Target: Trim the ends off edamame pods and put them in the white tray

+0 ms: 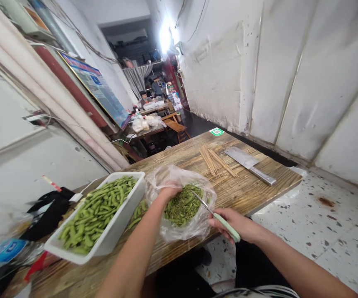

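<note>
My left hand [173, 188] reaches into a clear plastic bag [157, 176] opened out on the wooden table. Its fingers are hidden by the bag's edge and the green contents, so I cannot see whether they hold anything. Cut green bits and pods [183, 207] lie in the bag, beside that hand. In my right hand [228, 223] is a pair of scissors [227, 227] with pale green handles, its fingers closed round them. The metal blades point up and left, over the bag. Left of the bag stands a white plastic tub [104, 244] heaped with green soybean pods [100, 211].
A cleaver [244, 159] and a pile of thin wooden skewers [216, 161] lie on the table [260, 194] to the right. A green QR-code card [216, 131] marks its far corner. A water bottle [8, 250] lies at left. Farther back, a person sits by another table.
</note>
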A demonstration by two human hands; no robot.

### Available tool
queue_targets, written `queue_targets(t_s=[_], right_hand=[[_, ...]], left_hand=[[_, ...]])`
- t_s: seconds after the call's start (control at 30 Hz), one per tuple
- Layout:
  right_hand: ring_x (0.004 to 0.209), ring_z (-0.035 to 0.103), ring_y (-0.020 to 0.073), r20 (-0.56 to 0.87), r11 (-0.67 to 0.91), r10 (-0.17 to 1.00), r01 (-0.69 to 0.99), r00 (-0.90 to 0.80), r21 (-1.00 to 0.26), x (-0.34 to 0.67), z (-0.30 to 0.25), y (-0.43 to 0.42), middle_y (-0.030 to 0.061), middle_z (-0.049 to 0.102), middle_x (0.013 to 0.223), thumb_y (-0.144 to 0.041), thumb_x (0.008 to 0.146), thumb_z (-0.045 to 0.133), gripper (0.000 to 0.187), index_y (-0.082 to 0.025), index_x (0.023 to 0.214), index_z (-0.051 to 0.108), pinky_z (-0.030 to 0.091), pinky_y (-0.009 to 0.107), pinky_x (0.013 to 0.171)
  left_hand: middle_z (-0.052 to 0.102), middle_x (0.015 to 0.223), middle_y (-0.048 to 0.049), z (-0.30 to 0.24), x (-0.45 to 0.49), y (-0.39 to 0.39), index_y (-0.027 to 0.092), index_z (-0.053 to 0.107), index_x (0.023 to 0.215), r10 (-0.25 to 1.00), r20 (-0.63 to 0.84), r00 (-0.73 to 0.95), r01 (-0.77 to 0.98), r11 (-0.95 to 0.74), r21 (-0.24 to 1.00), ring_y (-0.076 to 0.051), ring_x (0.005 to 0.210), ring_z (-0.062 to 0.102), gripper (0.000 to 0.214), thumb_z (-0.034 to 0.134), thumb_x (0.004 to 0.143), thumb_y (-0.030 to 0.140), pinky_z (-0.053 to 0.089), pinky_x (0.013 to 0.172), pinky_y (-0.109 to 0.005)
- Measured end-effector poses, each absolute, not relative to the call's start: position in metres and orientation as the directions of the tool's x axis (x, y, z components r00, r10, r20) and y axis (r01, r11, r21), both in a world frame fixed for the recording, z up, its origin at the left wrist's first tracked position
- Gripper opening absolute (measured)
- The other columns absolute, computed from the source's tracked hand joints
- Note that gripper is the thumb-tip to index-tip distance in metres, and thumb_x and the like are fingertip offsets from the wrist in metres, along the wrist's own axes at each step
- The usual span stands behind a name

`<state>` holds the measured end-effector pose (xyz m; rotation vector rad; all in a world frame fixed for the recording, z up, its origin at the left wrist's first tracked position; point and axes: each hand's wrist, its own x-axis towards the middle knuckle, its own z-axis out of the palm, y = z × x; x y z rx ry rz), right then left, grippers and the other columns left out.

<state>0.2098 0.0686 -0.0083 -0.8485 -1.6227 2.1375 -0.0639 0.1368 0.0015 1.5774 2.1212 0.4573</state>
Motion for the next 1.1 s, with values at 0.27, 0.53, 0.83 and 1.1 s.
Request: queue_targets(t_s=[0.27,0.53,0.83,1.1], right_hand=[[0.042,0.039,0.0047,-0.182,-0.154,0.577,0.113,-0.797,-0.982,0.21,-0.002,0.064,-0.0081,0.038,0.054,-0.057,0.078,0.057,0.041,-0.017,0.084,0.049,0.033,0.015,0.037],[0.039,0.039,0.0049,-0.18,-0.112,0.574,0.141,-0.799,-0.984,0.204,0.01,0.058,-0.008,0.037,0.051,-0.055,0.078,0.059,0.04,-0.018,0.072,0.044,0.032,0.016,0.035],[0.031,0.035,0.0045,-0.253,-0.132,0.578,0.216,-0.776,-0.967,0.201,0.008,0.058,-0.0095,0.036,0.041,-0.052,0.076,0.062,0.041,-0.019,0.064,0.042,0.027,0.016,0.03],[0.03,0.041,0.0054,-0.252,-0.159,0.59,0.195,-0.767,-0.968,0.201,-0.006,0.061,-0.0087,0.042,0.047,-0.051,0.074,0.063,0.037,-0.018,0.069,0.047,0.03,0.015,0.026]], left_hand=[[0.064,0.065,0.0015,0.033,-0.052,0.083,0.016,0.07,0.088,0.952,-0.267,-0.152,0.613,0.302,0.73,-0.011,0.052,0.049,0.032,0.067,0.064,0.037,0.033,0.05,-0.023],[0.028,0.042,0.0097,0.046,-0.038,0.06,0.016,0.063,0.079,0.913,-0.409,-0.004,0.422,0.372,0.827,-0.005,0.039,0.018,0.042,0.068,0.06,0.053,0.011,0.042,-0.023],[0.027,0.041,0.0109,0.041,-0.037,0.056,0.015,0.061,0.079,0.892,-0.443,0.084,0.392,0.379,0.838,-0.004,0.039,0.016,0.04,0.069,0.061,0.049,0.009,0.042,-0.023],[0.055,0.058,0.0043,0.042,-0.039,0.059,0.015,0.053,0.071,0.866,-0.478,0.145,0.258,0.433,0.863,0.0,0.035,0.023,0.027,0.069,0.059,0.033,0.01,0.037,-0.021]])
